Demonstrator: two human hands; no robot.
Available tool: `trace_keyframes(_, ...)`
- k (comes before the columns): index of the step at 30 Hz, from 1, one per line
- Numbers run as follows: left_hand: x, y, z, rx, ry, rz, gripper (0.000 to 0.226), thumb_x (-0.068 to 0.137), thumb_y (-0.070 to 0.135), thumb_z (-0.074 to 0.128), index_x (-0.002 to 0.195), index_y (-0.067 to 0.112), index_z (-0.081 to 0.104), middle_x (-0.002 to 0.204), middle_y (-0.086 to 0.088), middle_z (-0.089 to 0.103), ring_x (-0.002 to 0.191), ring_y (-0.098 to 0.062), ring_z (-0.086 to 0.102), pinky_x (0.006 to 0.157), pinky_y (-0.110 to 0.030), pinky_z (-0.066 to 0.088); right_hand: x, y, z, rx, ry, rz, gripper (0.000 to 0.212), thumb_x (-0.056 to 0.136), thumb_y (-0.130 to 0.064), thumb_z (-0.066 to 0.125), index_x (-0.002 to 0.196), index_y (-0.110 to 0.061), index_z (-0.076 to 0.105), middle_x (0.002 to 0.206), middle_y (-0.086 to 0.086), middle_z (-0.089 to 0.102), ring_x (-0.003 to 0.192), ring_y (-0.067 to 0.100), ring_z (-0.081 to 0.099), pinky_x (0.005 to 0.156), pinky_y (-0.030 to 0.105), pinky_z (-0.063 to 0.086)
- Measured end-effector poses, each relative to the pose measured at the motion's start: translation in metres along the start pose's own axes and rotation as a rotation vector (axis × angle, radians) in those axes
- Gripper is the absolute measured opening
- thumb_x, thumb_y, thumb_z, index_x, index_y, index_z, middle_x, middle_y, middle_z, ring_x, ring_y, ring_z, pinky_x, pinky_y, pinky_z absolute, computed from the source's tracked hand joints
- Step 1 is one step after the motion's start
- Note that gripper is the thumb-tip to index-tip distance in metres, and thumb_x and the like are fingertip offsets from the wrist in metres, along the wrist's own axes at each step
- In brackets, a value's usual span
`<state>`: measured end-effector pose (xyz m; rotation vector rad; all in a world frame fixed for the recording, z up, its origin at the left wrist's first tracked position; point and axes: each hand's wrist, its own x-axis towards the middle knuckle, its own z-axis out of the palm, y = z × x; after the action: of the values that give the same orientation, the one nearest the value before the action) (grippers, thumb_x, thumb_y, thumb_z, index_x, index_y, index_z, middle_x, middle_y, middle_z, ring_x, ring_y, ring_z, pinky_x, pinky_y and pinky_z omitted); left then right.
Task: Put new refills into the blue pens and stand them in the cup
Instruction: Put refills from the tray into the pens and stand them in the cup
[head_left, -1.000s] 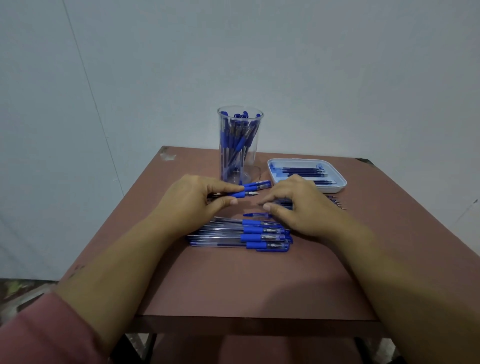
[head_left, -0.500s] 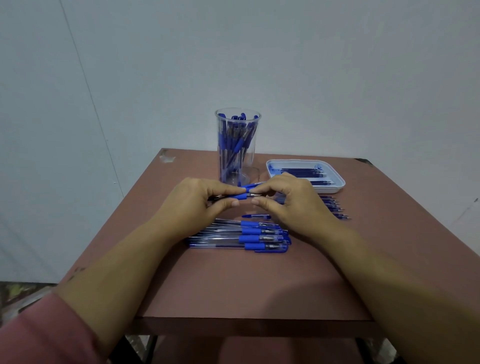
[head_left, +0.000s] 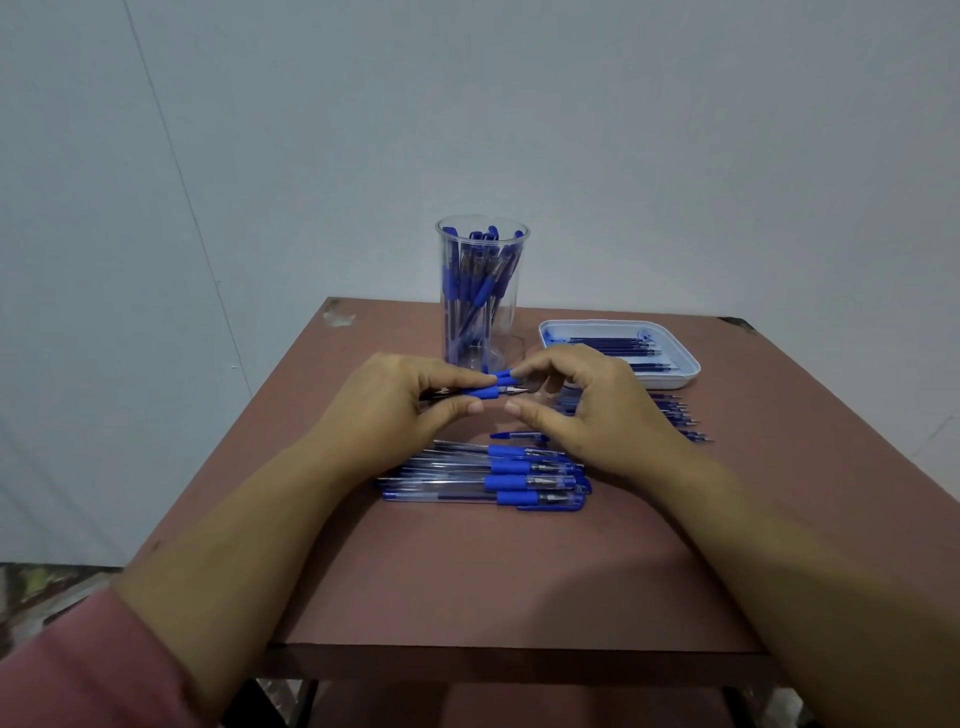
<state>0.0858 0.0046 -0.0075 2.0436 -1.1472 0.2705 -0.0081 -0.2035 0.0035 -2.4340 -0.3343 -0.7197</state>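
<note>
My left hand (head_left: 395, 410) is shut on a blue pen (head_left: 485, 393), held level above the table with its metal tip pointing right. A short blue piece (head_left: 497, 374) rests along the top of the pen at my left fingertips. My right hand (head_left: 592, 410) faces it, index fingertip at the end of that blue piece and thumb apart below the pen tip. Behind my hands stands the clear cup (head_left: 483, 228) with several blue pens upright in it. Several more pens (head_left: 488, 478) lie side by side below my hands.
A white tray (head_left: 683, 364) with several dark refills sits at the back right. More loose refills (head_left: 680, 418) lie on the table beside my right hand. A small blue piece (head_left: 519, 435) lies just above the pen row. The brown table's (head_left: 467, 582) front edge is near me.
My right hand rose from the table by the pen row to the tip of the pen in my left hand. The left hand stayed almost still.
</note>
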Motion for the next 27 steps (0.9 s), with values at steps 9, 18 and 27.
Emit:
trace_keyframes(9,0.0017,-0.0012,0.0014,0.015,-0.008,0.011,0.029,0.085,0.033,0.073,0.112,0.041,0.07,0.103,0.019,0.072,0.091,0.006,0.065,0.08,-0.03,0.055,-0.0002,0.0055,0.0027,0.035,-0.029,-0.003,0.011,0.086,-0.028,0.072,0.094,-0.025,0.066,0.088,-0.013,0.064,0.083,0.008,0.058,0.075,0.03,0.05)
trace_keyframes(18,0.0015,-0.0005,0.0004,0.017,-0.015,0.011,0.029,0.084,0.034,0.073,0.112,0.041,0.07,0.103,0.019,0.072,0.091,0.006,0.065,0.081,-0.032,0.055,0.0007,0.0043,0.004,0.039,-0.04,0.027,0.011,0.087,-0.029,0.07,0.097,-0.023,0.069,0.091,-0.012,0.066,0.084,0.007,0.058,0.077,0.028,0.05)
trace_keyframes(27,0.0022,-0.0004,0.0007,0.037,-0.021,-0.001,0.028,0.084,0.036,0.072,0.112,0.041,0.07,0.102,0.02,0.072,0.091,0.006,0.065,0.08,-0.024,0.054,0.0013,0.003,0.0044,0.072,-0.056,0.075,0.01,0.09,-0.026,0.068,0.098,-0.021,0.072,0.089,-0.011,0.07,0.085,0.002,0.062,0.076,0.017,0.049)
